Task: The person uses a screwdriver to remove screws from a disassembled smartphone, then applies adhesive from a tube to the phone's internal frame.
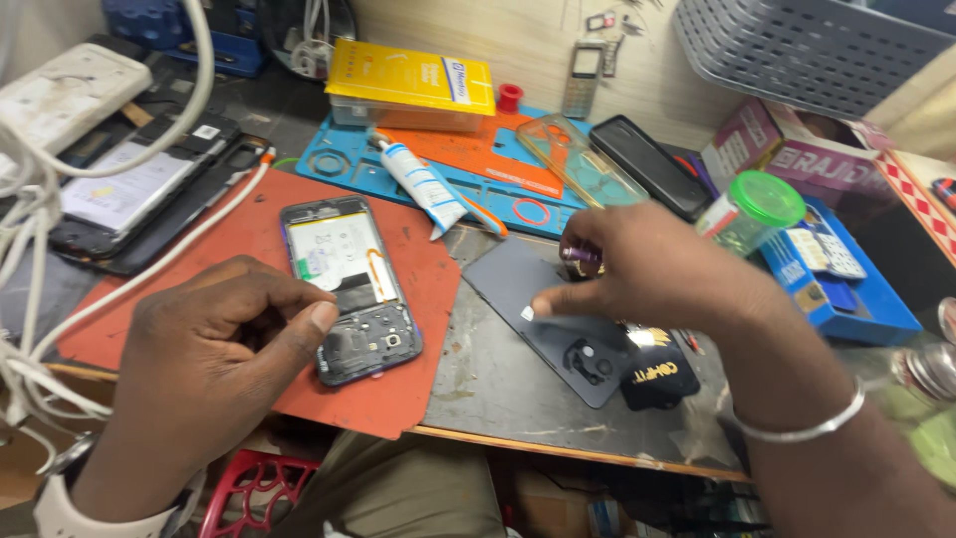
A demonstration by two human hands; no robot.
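Nearest, left hand: the left hand (214, 344) rested at seven o'clock on the red rubber work mat (398, 389), fingers curled loosely inward with the thumb tip against the edge of the opened phone; whether it gripped anything could not be told.
Opened phone: the dark-framed smartphone with its back removed (349, 284) lay flat on the mat, just right of the thumb, white battery and bare camera openings facing up.
Right hand: the right hand (657, 264) hovered at three o'clock, a silver bangle (802, 428) on its wrist, fingers bent and pinched around a small purple object (581, 255), too small to identify.
Back cover: the grey flat phone back panel (543, 319) lay on the worn bench under that hand, its camera cut-outs toward five o'clock, a fingertip touching its surface.
Black pouch: a small black fabric item with yellow lettering (657, 379) sat touching the panel's lower corner.
Beyond, toward twelve o'clock: a white glue tube (423, 184) lay tilted across the blue and orange repair mat (344, 149), with a clear phone case (578, 159) and a black phone (652, 164) beside it.
Farther: a yellow flat box (413, 80) stood at the back; a clear jar with a green lid (757, 209) at two o'clock.
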